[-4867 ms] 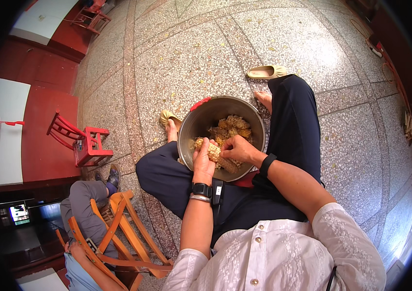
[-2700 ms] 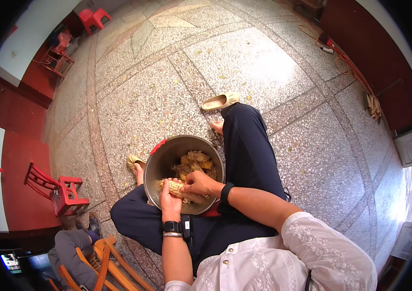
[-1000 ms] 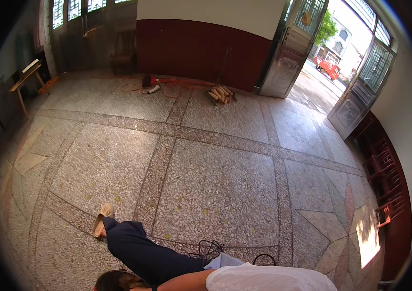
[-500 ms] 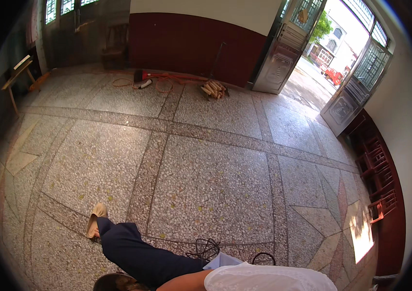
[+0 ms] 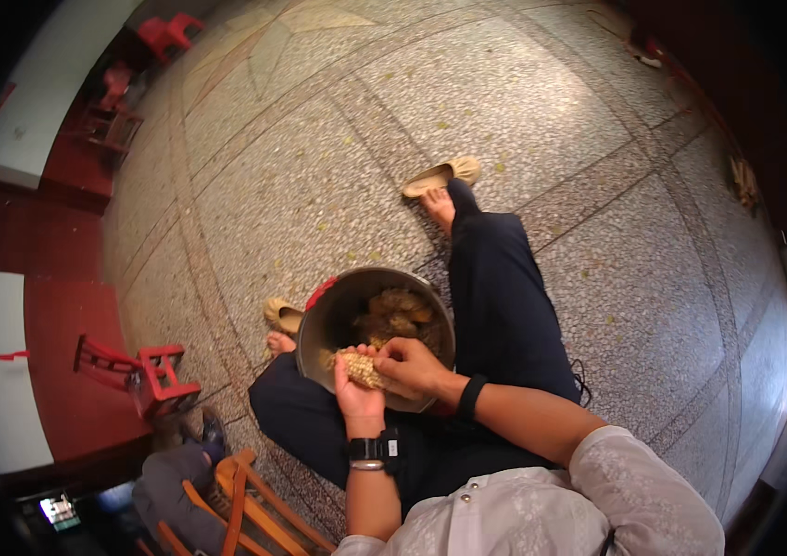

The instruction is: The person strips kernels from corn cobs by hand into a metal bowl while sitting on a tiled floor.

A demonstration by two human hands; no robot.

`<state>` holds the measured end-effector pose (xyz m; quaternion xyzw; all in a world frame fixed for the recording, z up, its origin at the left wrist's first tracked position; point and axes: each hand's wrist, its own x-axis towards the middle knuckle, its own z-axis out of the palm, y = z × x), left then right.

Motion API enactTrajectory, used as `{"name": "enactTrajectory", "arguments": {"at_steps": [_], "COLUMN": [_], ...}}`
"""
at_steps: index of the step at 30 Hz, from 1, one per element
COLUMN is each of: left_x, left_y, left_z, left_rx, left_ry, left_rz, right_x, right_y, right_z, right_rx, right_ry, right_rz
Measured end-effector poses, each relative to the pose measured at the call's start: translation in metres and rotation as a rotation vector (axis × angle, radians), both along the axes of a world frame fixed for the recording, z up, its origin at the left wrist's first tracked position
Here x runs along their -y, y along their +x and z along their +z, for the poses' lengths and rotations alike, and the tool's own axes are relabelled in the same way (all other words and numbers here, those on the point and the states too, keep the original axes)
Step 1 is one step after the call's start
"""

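Note:
Low over a round metal bucket [image 5: 317, 332] between my knees, my left hand [image 5: 357, 397] is wrapped round a pale yellow corn cob [image 5: 363, 370] covered in kernels. My right hand [image 5: 417, 367] meets it from the other side, thumb and fingertips pinched against the cob's surface. Whether loose kernels are between those fingers is too small to tell. Inside the bucket lie several brownish-yellow pieces [image 5: 401, 315], partly in shadow. A dark band sits on each wrist.
A small red stool [image 5: 163, 382] stands at the left. Beside me there is a wooden chair [image 5: 243, 496] and another person's grey-trousered leg [image 5: 176, 491]. More red stools [image 5: 169, 35] line the far left wall. My outstretched foot in a tan shoe [image 5: 444, 176] rests on the speckled floor.
My view has swung from the room and doorway down to my lap. Both hands, the corn cob and the bucket now show; earlier they were out of view.

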<state>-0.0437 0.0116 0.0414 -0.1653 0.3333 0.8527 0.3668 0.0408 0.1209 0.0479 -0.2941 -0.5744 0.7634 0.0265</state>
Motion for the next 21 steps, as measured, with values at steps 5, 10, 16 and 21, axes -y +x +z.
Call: {"name": "enactTrajectory", "arguments": {"at_steps": [5,10,16,21], "left_x": [0.017,0.032,0.044,0.044], "left_y": [0.005,0.006,0.004,0.003], "left_z": [0.008,0.006,0.003,0.005], "left_rx": [0.013,-0.002,0.015,-0.003], "left_ry": [-0.045,-0.046,-0.045,-0.035], "left_rz": [0.113,0.158,0.179,0.176], "right_x": [0.014,0.026,0.034,0.037], "right_y": [-0.004,-0.01,-0.016,-0.017], "right_z": [0.014,0.014,0.016,0.007], "right_rx": [0.06,0.063,-0.017,-0.028], "right_ry": [-0.089,-0.155,-0.235,-0.23], "right_rz": [0.045,0.105,0.103,0.095]}}
